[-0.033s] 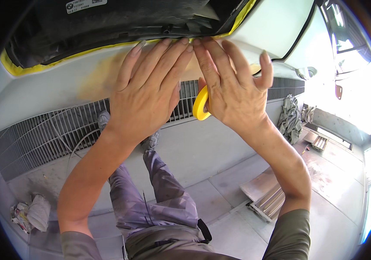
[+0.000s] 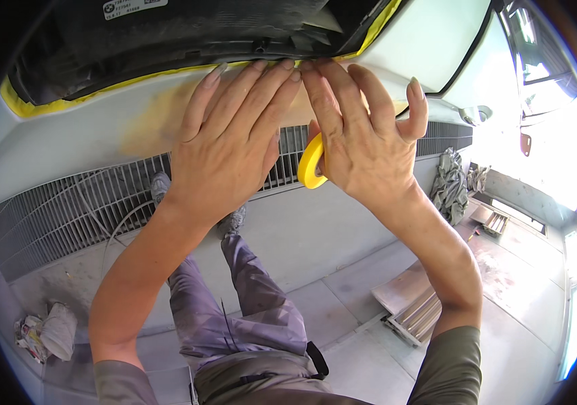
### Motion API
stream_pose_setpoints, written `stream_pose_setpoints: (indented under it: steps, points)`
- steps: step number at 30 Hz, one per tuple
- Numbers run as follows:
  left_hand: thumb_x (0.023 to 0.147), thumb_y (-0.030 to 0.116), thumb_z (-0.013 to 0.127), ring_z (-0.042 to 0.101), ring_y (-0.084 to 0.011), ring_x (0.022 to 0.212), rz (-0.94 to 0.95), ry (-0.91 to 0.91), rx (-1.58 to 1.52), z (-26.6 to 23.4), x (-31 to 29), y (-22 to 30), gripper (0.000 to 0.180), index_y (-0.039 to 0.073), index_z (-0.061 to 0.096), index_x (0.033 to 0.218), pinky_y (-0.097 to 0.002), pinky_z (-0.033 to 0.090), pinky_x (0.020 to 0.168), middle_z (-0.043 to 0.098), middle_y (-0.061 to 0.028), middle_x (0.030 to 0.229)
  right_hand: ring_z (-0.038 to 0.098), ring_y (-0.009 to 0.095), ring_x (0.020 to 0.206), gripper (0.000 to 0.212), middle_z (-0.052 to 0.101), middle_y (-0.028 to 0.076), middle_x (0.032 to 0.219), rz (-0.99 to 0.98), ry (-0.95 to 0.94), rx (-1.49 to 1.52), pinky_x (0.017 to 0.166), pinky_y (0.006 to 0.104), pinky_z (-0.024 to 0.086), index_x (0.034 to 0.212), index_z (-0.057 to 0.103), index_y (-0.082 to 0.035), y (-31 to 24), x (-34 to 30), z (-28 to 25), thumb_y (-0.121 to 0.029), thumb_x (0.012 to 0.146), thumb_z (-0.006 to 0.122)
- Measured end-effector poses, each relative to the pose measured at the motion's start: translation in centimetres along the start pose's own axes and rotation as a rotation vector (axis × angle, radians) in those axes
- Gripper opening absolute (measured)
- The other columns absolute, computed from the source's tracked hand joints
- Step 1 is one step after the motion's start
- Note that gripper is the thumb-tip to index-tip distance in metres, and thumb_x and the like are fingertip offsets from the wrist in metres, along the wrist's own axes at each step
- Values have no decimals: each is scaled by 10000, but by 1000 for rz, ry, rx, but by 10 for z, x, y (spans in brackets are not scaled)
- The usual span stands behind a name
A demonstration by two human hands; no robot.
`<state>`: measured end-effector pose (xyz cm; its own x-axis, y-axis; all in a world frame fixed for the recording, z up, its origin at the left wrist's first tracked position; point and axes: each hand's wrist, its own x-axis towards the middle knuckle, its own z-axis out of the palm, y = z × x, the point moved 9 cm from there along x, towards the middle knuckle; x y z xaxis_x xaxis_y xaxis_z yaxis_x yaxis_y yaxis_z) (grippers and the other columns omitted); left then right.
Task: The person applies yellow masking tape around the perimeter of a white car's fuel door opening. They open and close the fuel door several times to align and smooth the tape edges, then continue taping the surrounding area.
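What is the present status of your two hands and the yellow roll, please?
Left hand: open, fingertips at yellow strip. Right hand: fingertips alongside, yellow roll held at thumb side. Nothing visibly blocking fingertips.

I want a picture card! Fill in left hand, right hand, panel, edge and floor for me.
Left hand: fingers stretched out, tips near the panel's top edge
Right hand: holds a yellow tape roll on its thumb side
Panel: pale, with a tan patch
Edge: yellow strip bordering a dark opening
Floor: slatted grating
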<state>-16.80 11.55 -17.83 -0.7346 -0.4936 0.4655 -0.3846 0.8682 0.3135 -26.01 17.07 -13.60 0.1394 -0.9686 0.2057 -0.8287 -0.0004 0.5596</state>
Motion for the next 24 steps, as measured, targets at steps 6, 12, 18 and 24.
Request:
stream_pose_setpoints:
  steps: [6, 12, 18, 24]
  points:
    - [951, 217, 651, 557, -144, 1404, -40, 64, 58, -1, 2, 3, 537, 183, 641, 1487, -465, 220, 1266, 614, 62, 1536, 522, 181, 1296, 647, 615, -23, 1401, 0, -30, 90, 1187, 520, 185, 1484, 638, -165, 6, -3, 6, -255, 846, 704]
    - [961, 230, 661, 545, -160, 1372, -68, 92, 62, 0, 6, 6, 546, 218, 642, 1506, -487, 190, 1244, 613, 73, 1501, 502, 194, 1188, 673, 588, -6, 1291, -35, 103, 97, 1100, 484, 234, 1561, 617, -202, 21, -21, -13, -263, 896, 699]
    - [941, 237, 690, 503, -184, 1380, -124, 84, 60, 3, 8, 10, 575, 232, 636, 1514, -522, 187, 1230, 577, 68, 1500, 555, 135, 1023, 624, 613, -47, 1180, -1, 89, 35, 984, 387, 318, 1489, 644, -213, 25, -9, -9, -290, 873, 578]
    - [910, 252, 728, 472, -221, 1376, -119, 106, 62, 2, 11, 15, 570, 209, 650, 1473, -525, 205, 1194, 559, 23, 1477, 541, 139, 986, 609, 611, -47, 1181, 40, 46, 71, 969, 394, 299, 1454, 662, -247, 27, -2, -9, -343, 854, 613]
